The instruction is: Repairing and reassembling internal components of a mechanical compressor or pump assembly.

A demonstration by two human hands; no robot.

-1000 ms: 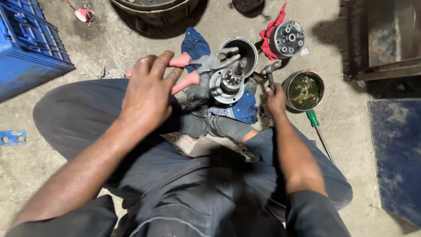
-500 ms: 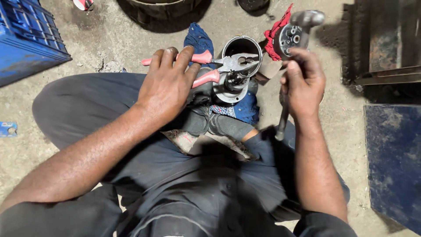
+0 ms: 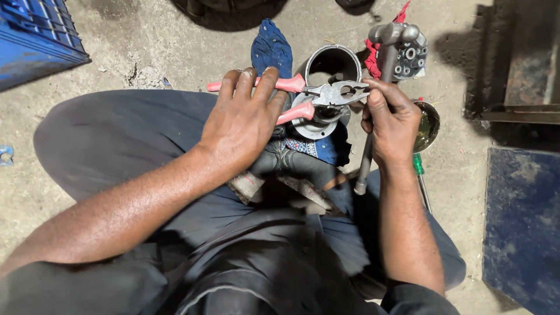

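Observation:
My left hand (image 3: pixel 244 119) grips red-handled pliers (image 3: pixel 326 94), whose jaws sit over a round metal part (image 3: pixel 318 119) resting between my knees. My right hand (image 3: pixel 389 122) is closed on the steel shaft of a hammer (image 3: pixel 389 44), held upright with its head raised above the part. A dark metal cylinder (image 3: pixel 332 61) stands just behind the pliers. A blue cloth (image 3: pixel 271 49) lies under and behind the part.
A finned metal part on a red rag (image 3: pixel 411 55) lies at the upper right. A small tin of grease (image 3: pixel 429 125) and a green-handled screwdriver (image 3: pixel 421 178) sit by my right wrist. A blue crate (image 3: pixel 35 41) stands far left, a dark blue panel (image 3: pixel 519 227) at the right.
My right hand left the part, picked up the hammer and raised it upright beside the pliers. My left hand kept the pliers on the round part.

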